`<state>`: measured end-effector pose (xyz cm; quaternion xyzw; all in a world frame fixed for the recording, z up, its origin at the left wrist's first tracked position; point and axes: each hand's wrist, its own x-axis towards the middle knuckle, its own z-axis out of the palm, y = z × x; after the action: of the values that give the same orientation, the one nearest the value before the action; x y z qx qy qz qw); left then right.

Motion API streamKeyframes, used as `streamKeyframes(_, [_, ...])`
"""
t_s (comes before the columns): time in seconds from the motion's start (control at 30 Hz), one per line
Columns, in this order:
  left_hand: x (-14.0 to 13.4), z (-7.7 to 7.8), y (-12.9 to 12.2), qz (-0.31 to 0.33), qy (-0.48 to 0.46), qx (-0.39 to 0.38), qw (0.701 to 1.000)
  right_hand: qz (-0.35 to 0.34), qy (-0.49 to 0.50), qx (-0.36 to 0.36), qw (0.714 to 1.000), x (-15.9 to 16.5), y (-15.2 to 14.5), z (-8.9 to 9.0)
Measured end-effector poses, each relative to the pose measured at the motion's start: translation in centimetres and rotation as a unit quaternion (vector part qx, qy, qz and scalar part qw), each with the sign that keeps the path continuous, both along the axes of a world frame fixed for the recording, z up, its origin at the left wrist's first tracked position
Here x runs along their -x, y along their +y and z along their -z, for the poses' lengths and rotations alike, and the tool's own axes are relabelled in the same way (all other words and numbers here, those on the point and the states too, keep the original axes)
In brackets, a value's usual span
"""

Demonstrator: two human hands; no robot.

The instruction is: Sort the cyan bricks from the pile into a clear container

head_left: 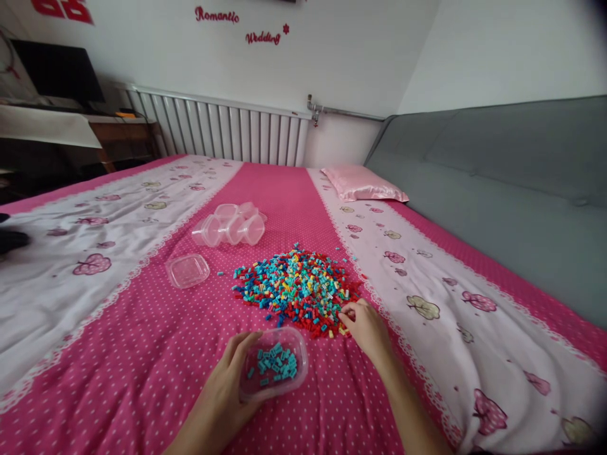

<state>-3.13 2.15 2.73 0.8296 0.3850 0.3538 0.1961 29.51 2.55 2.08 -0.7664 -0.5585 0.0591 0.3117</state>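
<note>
Nearest, the left hand (233, 380) clasped a tub (279, 390) of turquoise blocks (277, 362) before the pile (298, 284). Apart from the left, the right hand (366, 325) bent at the pile's right edge, its hold unclear.

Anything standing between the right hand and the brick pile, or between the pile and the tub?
Nothing visible. The right hand is already at the near right edge of the pile. The tub, in the left hand, sits just nearer the camera, with no lid visible on it.
</note>
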Motion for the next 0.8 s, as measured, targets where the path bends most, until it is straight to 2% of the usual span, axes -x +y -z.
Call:
streamKeyframes(0.1, [0.0, 0.2, 0.0, -0.004, 0.005, 0.004, 1.0, 0.0, 0.018, -0.027, 0.999, 0.1, 0.1, 0.2])
streamKeyframes(0.57, [0.0, 0.2, 0.0, -0.006, 0.002, 0.009, 1.0, 0.006, 0.024, 0.0, 1.0, -0.4, 0.2, -1.2])
streamKeyframes(0.8, [0.1, -0.1, -0.1, 0.017, -0.005, 0.032, 0.999, 0.022, 0.045, -0.024, 0.998, 0.0, 0.1, -1.7])
